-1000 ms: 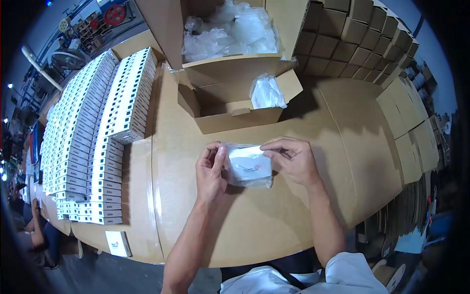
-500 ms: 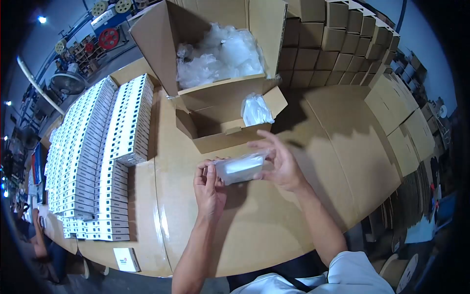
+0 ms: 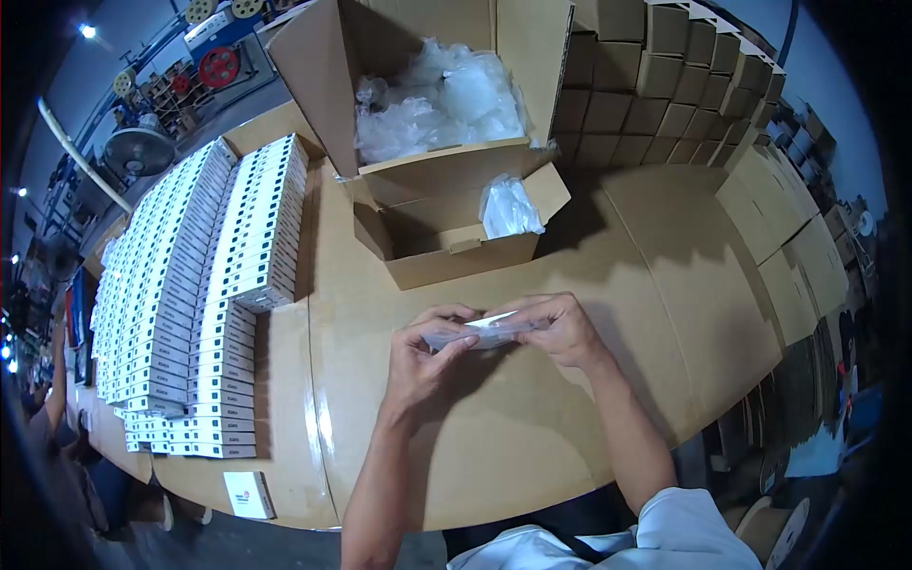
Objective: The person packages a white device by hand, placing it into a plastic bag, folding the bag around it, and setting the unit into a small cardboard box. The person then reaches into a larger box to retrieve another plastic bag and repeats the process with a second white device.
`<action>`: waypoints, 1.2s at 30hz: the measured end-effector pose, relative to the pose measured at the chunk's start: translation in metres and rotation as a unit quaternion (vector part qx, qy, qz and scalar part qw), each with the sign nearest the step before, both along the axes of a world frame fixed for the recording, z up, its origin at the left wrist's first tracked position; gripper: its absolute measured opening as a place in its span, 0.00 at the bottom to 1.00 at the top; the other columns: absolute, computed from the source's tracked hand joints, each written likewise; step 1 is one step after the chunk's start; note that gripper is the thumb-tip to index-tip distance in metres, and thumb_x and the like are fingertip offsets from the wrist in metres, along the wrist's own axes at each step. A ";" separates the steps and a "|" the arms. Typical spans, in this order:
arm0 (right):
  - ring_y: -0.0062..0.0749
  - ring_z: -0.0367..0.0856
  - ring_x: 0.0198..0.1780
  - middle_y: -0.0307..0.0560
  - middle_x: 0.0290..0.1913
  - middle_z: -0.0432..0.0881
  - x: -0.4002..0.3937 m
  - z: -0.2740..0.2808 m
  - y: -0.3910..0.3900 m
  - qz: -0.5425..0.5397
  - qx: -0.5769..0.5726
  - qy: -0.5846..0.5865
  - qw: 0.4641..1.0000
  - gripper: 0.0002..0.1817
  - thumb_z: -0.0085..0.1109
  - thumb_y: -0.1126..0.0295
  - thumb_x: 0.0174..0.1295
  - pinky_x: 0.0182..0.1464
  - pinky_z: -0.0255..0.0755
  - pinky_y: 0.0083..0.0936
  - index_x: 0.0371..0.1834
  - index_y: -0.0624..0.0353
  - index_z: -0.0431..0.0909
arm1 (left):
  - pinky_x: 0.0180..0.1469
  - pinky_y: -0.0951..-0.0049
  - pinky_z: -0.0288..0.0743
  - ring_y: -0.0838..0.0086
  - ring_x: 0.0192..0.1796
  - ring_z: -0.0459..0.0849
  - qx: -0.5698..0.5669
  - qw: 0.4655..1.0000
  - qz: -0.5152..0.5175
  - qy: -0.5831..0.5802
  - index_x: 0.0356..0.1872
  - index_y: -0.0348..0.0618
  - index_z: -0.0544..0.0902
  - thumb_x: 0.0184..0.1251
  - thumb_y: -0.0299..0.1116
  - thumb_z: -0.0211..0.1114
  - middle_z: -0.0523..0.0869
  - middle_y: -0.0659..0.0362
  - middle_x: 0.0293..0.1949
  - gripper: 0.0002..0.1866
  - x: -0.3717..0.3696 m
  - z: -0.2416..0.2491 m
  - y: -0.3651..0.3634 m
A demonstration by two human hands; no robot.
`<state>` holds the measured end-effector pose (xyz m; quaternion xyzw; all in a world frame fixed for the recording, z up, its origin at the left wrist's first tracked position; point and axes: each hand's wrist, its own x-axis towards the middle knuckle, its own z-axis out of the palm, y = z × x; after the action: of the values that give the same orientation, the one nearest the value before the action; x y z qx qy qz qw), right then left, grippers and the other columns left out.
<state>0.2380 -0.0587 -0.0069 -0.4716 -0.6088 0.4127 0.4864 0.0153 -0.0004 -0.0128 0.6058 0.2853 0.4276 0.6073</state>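
A flat white item in a clear plastic bag (image 3: 491,329) is held above the table in front of me. My left hand (image 3: 425,357) pinches its left end, thumb on the near side. The right end is gripped by the fingers of my right hand (image 3: 562,331). The package is tilted so that mostly a narrow side shows. Just beyond my hands stands an open brown box (image 3: 465,270), and a similar plastic-wrapped package (image 3: 510,207) stands in its right end.
Behind it, a large open carton (image 3: 318,85) holds crumpled clear plastic bags (image 3: 442,104). Long rows of small white boxes (image 3: 176,294) fill the left side. A single white box (image 3: 249,495) lies near the front edge. Brown boxes (image 3: 655,76) are stacked at the back right.
The package has turned from showing its broad face to nearly edge-on. My right hand's raised fingers have come down and closed on its right end.
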 end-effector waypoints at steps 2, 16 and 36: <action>0.28 0.86 0.47 0.47 0.46 0.90 0.001 0.003 -0.001 -0.001 0.012 -0.019 1.000 0.11 0.70 0.79 0.61 0.53 0.80 0.24 0.47 0.65 0.89 | 0.42 0.78 0.74 0.80 0.42 0.81 0.021 1.000 0.003 0.010 0.31 0.36 0.88 0.62 0.26 0.76 0.88 0.58 0.44 0.05 -0.003 0.001 0.001; 0.30 0.81 0.55 0.51 0.58 0.81 -0.027 0.007 0.003 -0.145 0.078 0.175 0.971 0.07 0.70 0.78 0.61 0.58 0.75 0.28 0.42 0.64 0.88 | 0.35 0.79 0.72 0.85 0.32 0.78 -0.059 0.987 0.147 0.038 0.32 0.39 0.84 0.66 0.32 0.76 0.85 0.64 0.30 0.10 0.016 -0.005 0.000; 0.29 0.85 0.54 0.50 0.53 0.87 -0.006 0.005 0.003 -0.046 0.002 -0.049 0.998 0.17 0.73 0.79 0.58 0.61 0.81 0.30 0.52 0.65 0.85 | 0.55 0.70 0.73 0.70 0.50 0.80 0.207 0.952 0.223 0.005 0.41 0.39 0.82 0.58 0.25 0.77 0.86 0.57 0.39 0.13 0.012 0.005 -0.001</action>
<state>0.2319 -0.0558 -0.0016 -0.5181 -0.6099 0.3654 0.4754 0.0271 -0.0013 -0.0077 0.6410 0.3212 0.5993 0.3561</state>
